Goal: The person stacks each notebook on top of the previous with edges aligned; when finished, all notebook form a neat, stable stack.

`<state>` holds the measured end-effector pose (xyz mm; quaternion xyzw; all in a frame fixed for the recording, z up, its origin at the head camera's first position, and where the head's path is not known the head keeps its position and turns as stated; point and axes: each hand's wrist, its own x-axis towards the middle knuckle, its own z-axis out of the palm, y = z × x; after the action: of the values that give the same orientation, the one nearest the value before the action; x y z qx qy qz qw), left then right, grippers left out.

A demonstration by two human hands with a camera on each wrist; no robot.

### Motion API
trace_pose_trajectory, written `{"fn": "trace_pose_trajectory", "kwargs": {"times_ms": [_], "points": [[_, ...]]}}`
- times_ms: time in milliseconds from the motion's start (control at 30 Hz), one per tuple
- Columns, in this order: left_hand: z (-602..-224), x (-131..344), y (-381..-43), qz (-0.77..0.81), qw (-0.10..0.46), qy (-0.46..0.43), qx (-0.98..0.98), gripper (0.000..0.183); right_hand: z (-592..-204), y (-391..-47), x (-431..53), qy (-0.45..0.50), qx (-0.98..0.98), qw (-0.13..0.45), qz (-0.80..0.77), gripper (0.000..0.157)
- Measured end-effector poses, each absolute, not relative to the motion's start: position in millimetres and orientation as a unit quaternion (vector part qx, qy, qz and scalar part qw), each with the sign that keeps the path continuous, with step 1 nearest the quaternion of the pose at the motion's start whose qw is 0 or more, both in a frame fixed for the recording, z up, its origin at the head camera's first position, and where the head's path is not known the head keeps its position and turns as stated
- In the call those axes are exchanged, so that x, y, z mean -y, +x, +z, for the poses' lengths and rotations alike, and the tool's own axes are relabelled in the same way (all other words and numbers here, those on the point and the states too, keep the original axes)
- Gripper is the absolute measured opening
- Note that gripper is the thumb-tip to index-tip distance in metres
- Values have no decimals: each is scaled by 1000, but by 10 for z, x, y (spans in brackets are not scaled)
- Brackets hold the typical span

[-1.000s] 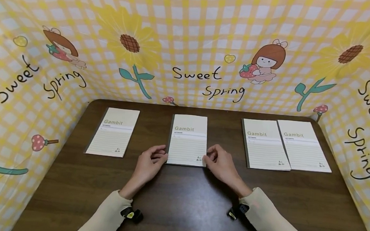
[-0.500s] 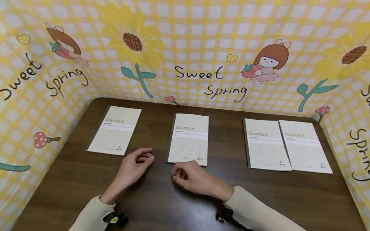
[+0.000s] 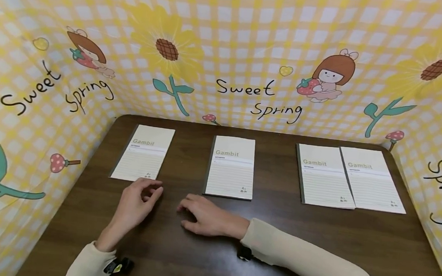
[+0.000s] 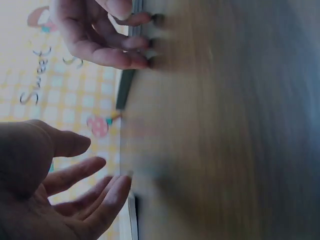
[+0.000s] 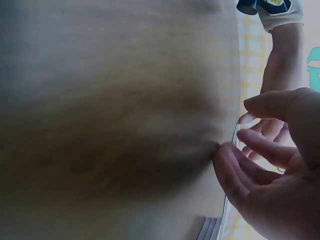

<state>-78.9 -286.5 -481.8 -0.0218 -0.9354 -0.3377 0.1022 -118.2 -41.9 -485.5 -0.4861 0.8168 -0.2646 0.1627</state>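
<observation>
Four is avoided here: several cream notebooks marked "Gambit" lie flat on the dark wooden table. My left hand, fingers loosely bent and holding nothing, is at the near edge of the left notebook. My right hand reaches leftward over the wood, in front of the middle notebook, with thumb and fingers apart and nothing between them. In the left wrist view the left hand's fingers are spread from the thumb. The right wrist view shows the right hand's fingers close over the table.
Two more notebooks, a dark-spined one and its neighbour, lie side by side at the right, edges meeting. A yellow checked cloth walls the table at the back and both sides.
Both hands have let go of the middle notebook's sides and moved left. The left hand has come to the left notebook; the right has crossed in front of the middle one.
</observation>
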Motion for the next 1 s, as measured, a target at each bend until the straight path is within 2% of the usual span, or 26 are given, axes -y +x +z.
{"fn": "trace_pose_trajectory", "kwargs": {"times_ms": [100, 200, 300, 400, 500, 700, 1000], "points": [[-4826, 3033, -790, -311, 143, -19, 939, 22, -4840, -1214, 550, -489, -827, 154, -233, 43], [-4828, 3226, -784, -280, 152, -11, 948, 33, -4830, -1262, 702, -499, -828, 151, -208, 54], [-4819, 3399, -774, -247, 107, 1, 963, 53, -4833, -1307, 847, -505, -825, 159, -195, 68], [-4813, 3518, -774, -228, 31, 10, 973, 72, -4841, -1344, 950, -505, -826, 176, -181, 80], [-4812, 3581, -782, -219, -25, 16, 975, 82, -4852, -1369, 1031, -512, -826, 179, -154, 87], [-4837, 3597, -801, -211, -68, 16, 975, 83, -4910, -1397, 1172, -530, -829, 153, -90, 87], [-4819, 3536, -794, -202, -75, 16, 976, 80, -4928, -1424, 1247, -521, -839, 142, -63, 84]]}}
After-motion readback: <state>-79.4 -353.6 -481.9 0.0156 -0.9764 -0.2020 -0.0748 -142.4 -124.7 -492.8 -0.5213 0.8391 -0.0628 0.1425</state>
